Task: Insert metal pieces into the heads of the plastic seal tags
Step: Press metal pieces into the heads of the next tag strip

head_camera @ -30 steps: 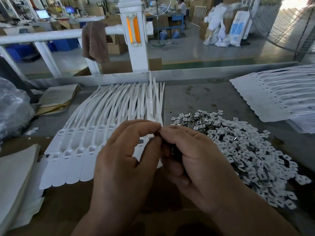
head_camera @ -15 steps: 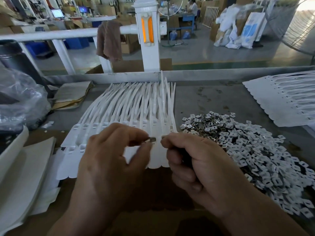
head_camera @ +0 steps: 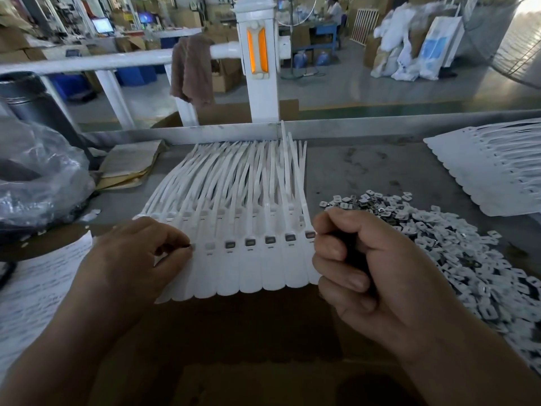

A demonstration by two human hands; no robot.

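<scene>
A fanned row of white plastic seal tags (head_camera: 251, 268) lies on the table in front of me, heads toward me. Several heads on the right side hold dark metal pieces (head_camera: 270, 239). My left hand (head_camera: 137, 259) pinches one small metal piece (head_camera: 191, 246) between thumb and forefinger at the left part of the row. My right hand (head_camera: 360, 268) is curled into a fist at the row's right edge, with something dark inside it that I cannot make out. A big heap of loose metal pieces (head_camera: 433, 238) lies to the right.
A second stack of white tags (head_camera: 494, 171) sits at the far right. A clear plastic bag (head_camera: 38, 177) and folded papers (head_camera: 128, 165) lie at the left, white sheets (head_camera: 32, 291) nearer. A raised metal edge (head_camera: 351, 128) bounds the table's back. Brown cardboard (head_camera: 234, 332) covers the near table.
My hands, pressed together over the tags a second ago, have moved apart. The left hand carried one metal piece leftward to the row; the right hand drew back right, uncovering the filled heads.
</scene>
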